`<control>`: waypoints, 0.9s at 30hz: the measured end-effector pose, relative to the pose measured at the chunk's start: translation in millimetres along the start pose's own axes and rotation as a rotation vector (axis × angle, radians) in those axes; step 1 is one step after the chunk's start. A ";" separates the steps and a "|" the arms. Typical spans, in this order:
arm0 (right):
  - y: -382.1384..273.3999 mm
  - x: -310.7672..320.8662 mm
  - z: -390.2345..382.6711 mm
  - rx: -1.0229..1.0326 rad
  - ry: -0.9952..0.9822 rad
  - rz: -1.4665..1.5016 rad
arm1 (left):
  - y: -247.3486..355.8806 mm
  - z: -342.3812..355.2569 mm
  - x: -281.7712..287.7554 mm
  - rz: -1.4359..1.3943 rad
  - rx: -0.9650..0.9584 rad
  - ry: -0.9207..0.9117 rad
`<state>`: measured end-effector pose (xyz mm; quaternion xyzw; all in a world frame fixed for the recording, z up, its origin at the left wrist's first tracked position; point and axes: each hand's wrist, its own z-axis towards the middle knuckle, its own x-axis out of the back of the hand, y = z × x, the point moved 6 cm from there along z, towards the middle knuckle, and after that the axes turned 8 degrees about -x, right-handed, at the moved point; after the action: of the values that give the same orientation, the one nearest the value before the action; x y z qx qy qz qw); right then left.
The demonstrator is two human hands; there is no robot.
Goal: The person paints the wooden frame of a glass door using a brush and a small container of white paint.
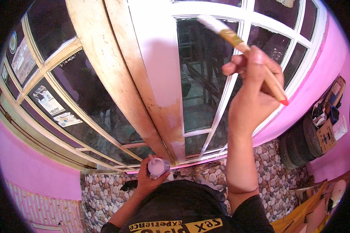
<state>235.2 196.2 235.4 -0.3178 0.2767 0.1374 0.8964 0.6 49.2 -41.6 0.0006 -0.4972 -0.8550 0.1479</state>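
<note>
My right hand (pixel 255 91) is raised and closed round the wooden handle of a paintbrush (pixel 240 46). White paint coats the brush's bristles, which are level with the upper edge of a window pane (pixel 206 73) in the door. Lower down, my left hand (pixel 146 178) grips a small clear cup (pixel 158 167) of whitish paint, with a stick or handle leaning in it. The right door leaf (pixel 155 66) has white paint on its frame bars and most of its wide upright, while bare brown wood shows near its lower part.
To the left stands an unpainted wooden door leaf (pixel 97 46) with glass panes and stickers. Pink walls (pixel 39 163) flank the doors. Stacked tyres (pixel 299 145) and a cardboard box (pixel 326 138) sit at the right. The floor (pixel 105 198) has a pebble pattern.
</note>
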 end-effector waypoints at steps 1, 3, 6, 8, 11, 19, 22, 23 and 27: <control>0.6 -6.5 -4.3 -0.046 -0.017 -0.022 | -0.5 -0.2 1.4 0.004 -0.004 0.002; 5.2 -16.6 -10.1 -0.055 -0.075 0.024 | 2.3 -1.7 5.0 0.007 -0.007 0.005; 6.0 -22.2 -11.5 -0.061 -0.071 -0.004 | 5.3 -0.9 7.6 0.003 -0.012 0.008; 4.9 -20.9 -7.3 -0.053 -0.042 -0.028 | 7.5 -2.6 11.4 -0.005 0.005 0.004; -0.8 -6.8 -0.8 -0.036 0.115 -0.087 | 9.7 -6.1 17.0 -0.028 0.059 0.006; -22.9 5.9 -10.8 0.004 0.192 -0.198 | 20.3 -3.3 24.3 -0.017 0.123 -0.024; -22.8 -2.6 -19.2 -0.046 0.104 -0.192 | 25.6 2.7 25.1 -0.009 0.135 -0.042; -25.6 -8.7 -23.1 -0.041 0.052 -0.232 | 28.4 4.2 25.9 0.033 0.124 -0.060; -23.9 -20.1 -24.8 -0.054 -0.033 -0.269 | 20.3 4.0 26.5 0.007 0.120 -0.081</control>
<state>218.8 160.6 242.9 -0.3735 0.2133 0.0285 0.9023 -20.2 36.5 -18.4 -0.0268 -0.5531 -0.8224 0.1302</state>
